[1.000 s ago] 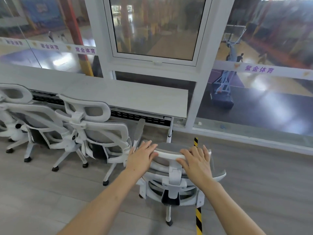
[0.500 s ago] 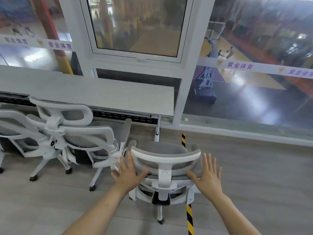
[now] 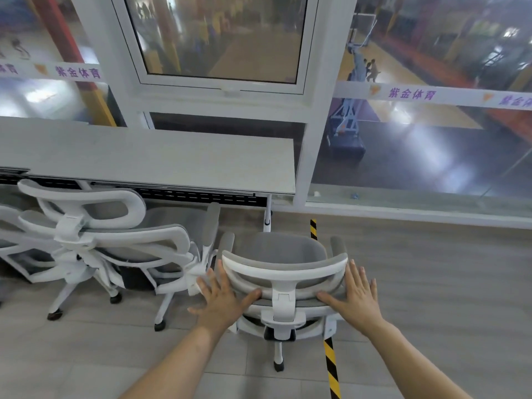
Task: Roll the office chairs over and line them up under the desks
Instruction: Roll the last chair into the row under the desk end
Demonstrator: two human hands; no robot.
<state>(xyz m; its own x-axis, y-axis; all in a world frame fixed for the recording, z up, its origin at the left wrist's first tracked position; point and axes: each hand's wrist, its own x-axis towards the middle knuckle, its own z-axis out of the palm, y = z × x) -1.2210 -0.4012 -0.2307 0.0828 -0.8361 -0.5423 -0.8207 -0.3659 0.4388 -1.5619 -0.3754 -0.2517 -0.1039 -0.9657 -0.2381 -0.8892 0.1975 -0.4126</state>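
Observation:
A white-framed office chair [image 3: 283, 262] with a grey seat stands in front of me, facing the right end of the long grey desk [image 3: 161, 156]. My left hand [image 3: 223, 300] lies flat against the left side of its backrest, fingers spread, thumb touching the frame. My right hand [image 3: 355, 296] presses flat against the right side in the same way. Neither hand grips anything. The chair's seat front sits just short of the desk edge.
Another white chair [image 3: 115, 246] is tucked under the desk to the left, close to the armrest, with more chairs beyond it. A white desk leg [image 3: 267, 214] stands ahead. Black-and-yellow tape [image 3: 331, 367] runs along the floor. Glass wall [image 3: 417, 139] at right.
My hands came off the top of the headrest and now lie flat, lower on the backrest sides. The chair stands closer to the desk, beside the neighbouring chair.

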